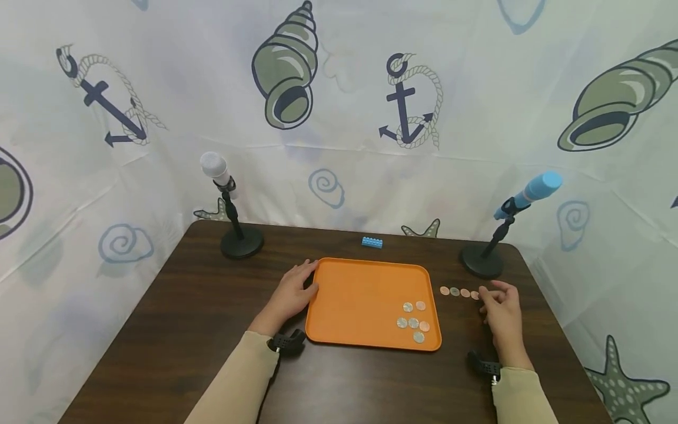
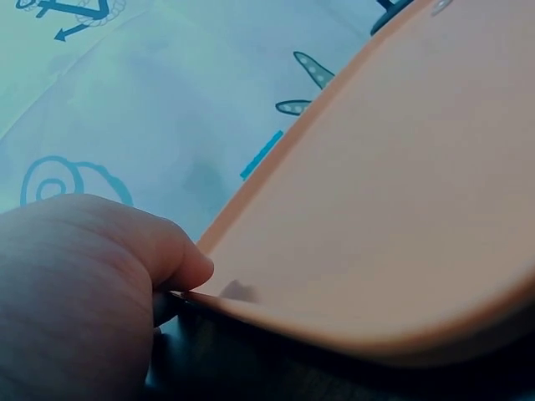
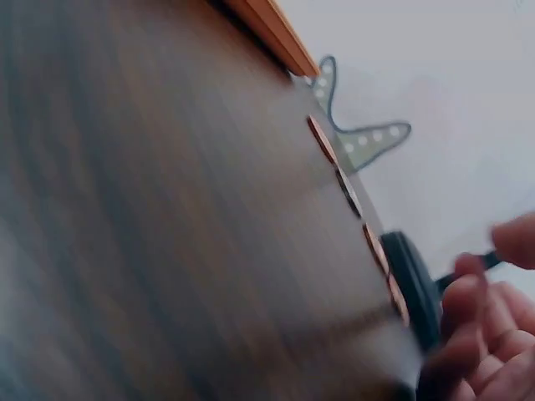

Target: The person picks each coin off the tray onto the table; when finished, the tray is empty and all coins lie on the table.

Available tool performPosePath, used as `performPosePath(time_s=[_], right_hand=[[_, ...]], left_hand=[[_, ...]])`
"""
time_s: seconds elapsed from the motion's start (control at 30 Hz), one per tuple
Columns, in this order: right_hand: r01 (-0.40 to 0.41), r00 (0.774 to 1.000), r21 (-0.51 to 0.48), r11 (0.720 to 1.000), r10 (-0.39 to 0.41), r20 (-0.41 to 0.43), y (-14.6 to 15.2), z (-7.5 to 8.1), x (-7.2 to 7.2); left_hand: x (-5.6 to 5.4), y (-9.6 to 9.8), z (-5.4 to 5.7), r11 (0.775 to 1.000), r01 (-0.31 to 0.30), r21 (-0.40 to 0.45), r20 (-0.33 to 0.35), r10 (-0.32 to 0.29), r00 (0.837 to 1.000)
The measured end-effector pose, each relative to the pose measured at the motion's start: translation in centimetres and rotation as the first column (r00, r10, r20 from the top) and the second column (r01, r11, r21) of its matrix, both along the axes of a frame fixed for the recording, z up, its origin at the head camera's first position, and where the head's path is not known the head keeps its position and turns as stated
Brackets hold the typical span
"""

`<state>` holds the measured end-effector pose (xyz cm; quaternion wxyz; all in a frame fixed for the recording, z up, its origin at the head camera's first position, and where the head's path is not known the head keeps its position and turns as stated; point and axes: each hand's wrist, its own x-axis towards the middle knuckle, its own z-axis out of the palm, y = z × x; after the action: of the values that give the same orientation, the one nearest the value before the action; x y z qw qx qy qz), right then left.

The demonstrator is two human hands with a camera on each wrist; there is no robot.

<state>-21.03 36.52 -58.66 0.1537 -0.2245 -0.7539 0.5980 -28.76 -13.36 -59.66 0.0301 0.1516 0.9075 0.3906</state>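
An orange tray [image 1: 360,294] lies on the dark table, with several silver and copper-coloured coins [image 1: 413,323] on its right part. My left hand [image 1: 288,294] holds the tray's left edge; in the left wrist view the thumb [image 2: 180,259] lies over the rim. Right of the tray, several coins [image 1: 455,291] form a short row. At that row's right end is my right hand [image 1: 502,312], a fingertip beside or on the last coin [image 1: 474,295]. Its fingers [image 3: 493,326] look loosely bent in the right wrist view, and no coin shows between them.
A blue toy brick [image 1: 372,242] lies behind the tray. Two black stands rise at the back: the left one [image 1: 242,241] bears a white microphone-like piece [image 1: 214,166], the right one [image 1: 481,261] a blue one [image 1: 537,188]. A patterned cloth [image 1: 360,118] hangs behind the table.
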Motion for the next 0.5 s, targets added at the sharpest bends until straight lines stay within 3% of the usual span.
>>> performPosePath(time_s=[0.1,0.17,0.2,0.27,0.33,0.37,0.43,0.5], right_hand=[[-0.112,0.993,0.078,0.991,0.114,-0.024,-1.6,1.4,0.1],[-0.264,0.964,0.202,0.943,0.266,0.021,-2.8,3.0,0.3],[-0.352,0.935,0.279,0.894,0.348,0.064,-3.5,3.8,0.4],[-0.506,0.858,0.422,0.752,0.49,0.155,-4.9,5.1,0.4],[-0.605,0.783,0.518,0.606,0.571,0.247,-6.5,6.1,0.4],[-0.632,0.757,0.552,0.544,0.586,0.288,-7.4,6.5,0.3],[-0.659,0.725,0.603,0.45,0.594,0.35,-8.9,6.7,-0.1],[-0.677,0.705,0.626,0.386,0.583,0.404,-10.1,6.5,-0.4]], left_hand=[[0.2,-0.2,0.0,1.0,-0.004,0.007,0.013,0.004,1.0],[0.2,-0.2,0.0,1.0,-0.007,0.012,0.018,0.006,1.0],[0.3,-0.3,0.0,1.0,-0.007,0.012,0.021,0.007,1.0],[0.3,-0.3,0.0,1.0,-0.003,0.009,0.015,0.003,1.0],[0.4,-0.2,0.0,1.0,-0.002,0.011,0.011,0.002,1.0],[0.4,-0.2,0.0,1.0,-0.003,0.011,0.009,0.003,1.0],[0.4,-0.2,0.1,1.0,-0.003,0.011,0.003,0.003,1.0],[0.3,-0.2,0.2,1.0,-0.002,0.012,0.003,0.002,1.0]])
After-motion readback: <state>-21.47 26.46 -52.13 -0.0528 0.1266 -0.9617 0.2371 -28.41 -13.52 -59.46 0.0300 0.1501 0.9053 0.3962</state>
